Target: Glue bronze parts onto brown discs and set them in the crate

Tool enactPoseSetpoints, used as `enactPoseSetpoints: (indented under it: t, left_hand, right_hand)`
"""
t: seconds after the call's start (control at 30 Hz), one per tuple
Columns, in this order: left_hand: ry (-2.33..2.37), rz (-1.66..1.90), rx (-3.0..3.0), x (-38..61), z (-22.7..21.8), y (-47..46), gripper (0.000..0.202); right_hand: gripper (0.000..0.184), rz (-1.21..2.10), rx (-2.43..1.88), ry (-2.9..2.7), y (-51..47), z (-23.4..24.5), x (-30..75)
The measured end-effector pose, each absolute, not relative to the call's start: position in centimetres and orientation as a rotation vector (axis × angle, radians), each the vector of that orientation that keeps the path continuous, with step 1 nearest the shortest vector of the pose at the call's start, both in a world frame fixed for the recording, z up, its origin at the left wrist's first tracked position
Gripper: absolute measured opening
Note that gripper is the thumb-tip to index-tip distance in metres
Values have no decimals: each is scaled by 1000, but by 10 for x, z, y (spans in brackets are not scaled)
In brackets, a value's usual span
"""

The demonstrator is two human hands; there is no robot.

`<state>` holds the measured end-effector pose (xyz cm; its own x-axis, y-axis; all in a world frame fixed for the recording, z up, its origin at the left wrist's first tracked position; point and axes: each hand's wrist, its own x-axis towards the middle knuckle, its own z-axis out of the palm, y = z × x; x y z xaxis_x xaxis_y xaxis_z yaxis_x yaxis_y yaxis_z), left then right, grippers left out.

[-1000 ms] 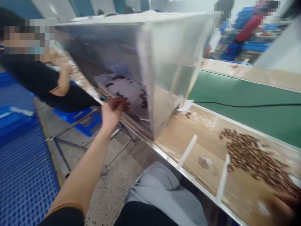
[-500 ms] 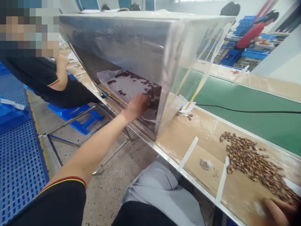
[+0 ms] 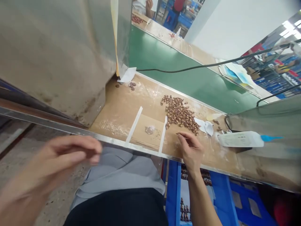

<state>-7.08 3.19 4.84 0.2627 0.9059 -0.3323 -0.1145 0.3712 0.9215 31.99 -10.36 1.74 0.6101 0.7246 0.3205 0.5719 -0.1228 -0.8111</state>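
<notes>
My left hand (image 3: 70, 153) hangs in front of the bench's metal edge (image 3: 113, 142), over my lap. It is blurred by motion, and its fingers are pressed together around something I cannot make out. My right hand (image 3: 191, 149) rests on the cardboard-covered bench top (image 3: 117, 110), thumb and fingers pinched on a small thin part at its fingertips. Just beyond it lies a pile of small copper-brown parts (image 3: 180, 113). A small clear cup-like piece (image 3: 150, 129) sits between two white strips (image 3: 134, 125).
A large metal box (image 3: 58, 56) stands on the bench at the left, with a few brown discs (image 3: 131, 85) near its corner. A green conveyor belt (image 3: 188, 78) runs behind, crossed by a black cable (image 3: 188, 67). A white bottle with a blue tip (image 3: 240, 139) lies at the right. A blue crate (image 3: 188, 188) sits below.
My left hand has come out of the metal box's opening and back to the bench edge. The view has swung right, and my right hand now pinches beside the pile.
</notes>
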Motion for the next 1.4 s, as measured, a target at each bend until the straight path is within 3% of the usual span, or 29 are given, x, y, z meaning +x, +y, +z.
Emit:
enactPoseSetpoints:
  t: [0.1, 0.27, 0.47, 1.4]
  left_hand:
    - [771, 699, 659, -31, 27, 9, 26]
    - [611, 690, 382, 28, 9, -5, 23]
    - [595, 739, 385, 22, 11, -4, 18]
    - [545, 724, 322, 23, 11, -5, 17]
  right_hand:
    - [8, 226, -1633, -1228, -82, 38, 291]
    - [14, 149, -1591, -1499, -53, 54, 260]
    - [21, 95, -1594, -1632, -44, 47, 254]
    - [19, 40, -1639, -1685, -43, 44, 250]
